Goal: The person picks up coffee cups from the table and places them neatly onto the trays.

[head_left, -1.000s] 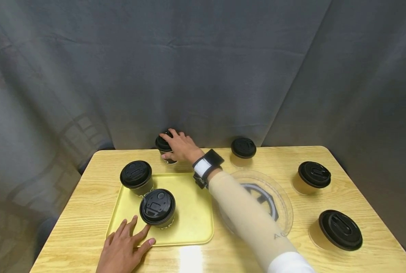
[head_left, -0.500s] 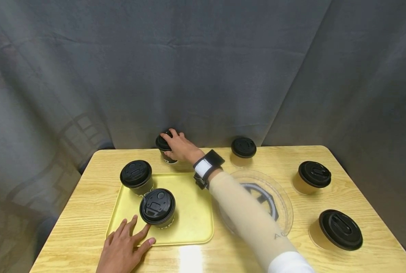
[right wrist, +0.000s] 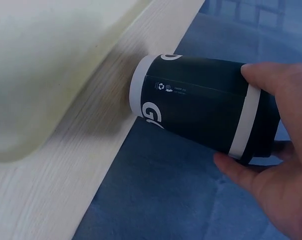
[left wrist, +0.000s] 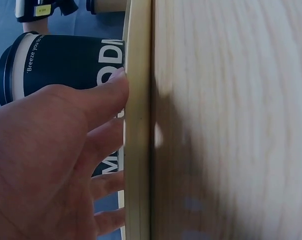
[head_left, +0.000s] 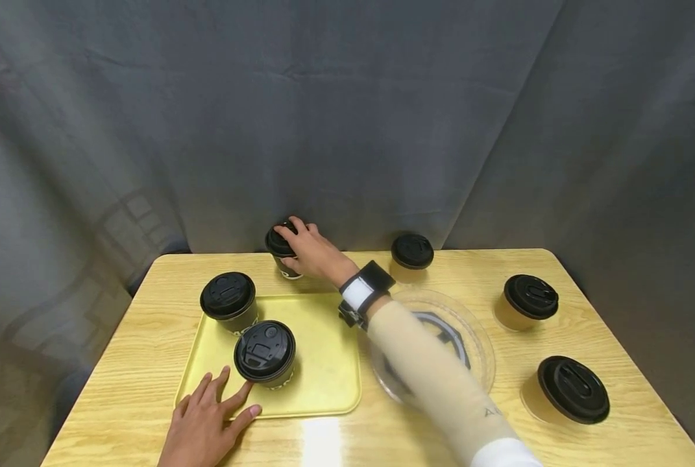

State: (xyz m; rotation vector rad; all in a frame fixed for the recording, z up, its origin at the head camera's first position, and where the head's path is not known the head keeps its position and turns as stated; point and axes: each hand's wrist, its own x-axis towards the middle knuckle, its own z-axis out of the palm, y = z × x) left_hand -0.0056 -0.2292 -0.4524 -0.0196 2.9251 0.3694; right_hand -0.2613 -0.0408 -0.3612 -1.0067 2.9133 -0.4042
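Note:
At the table's back edge, my right hand grips a dark lidded paper coffee cup from above. In the right wrist view, thumb and fingers close around the lid end of that coffee cup, whose white-rimmed base is at the wooden tabletop. My left hand rests with spread fingers on the near left edge of a yellow tray. Two more dark coffee cups stand on the tray, one at the back left and one close to my left fingertips.
Right of the tray lies a round clear plastic lid or dish with a grey ring pattern, partly under my right forearm. Brown cups with black lids stand at the back, the right and the near right. A grey curtain hangs behind the table.
The head view has shifted slightly. My right wrist has moved a little to the right and nearer, while its fingers stay on the coffee cup. The left hand stays on the tray edge.

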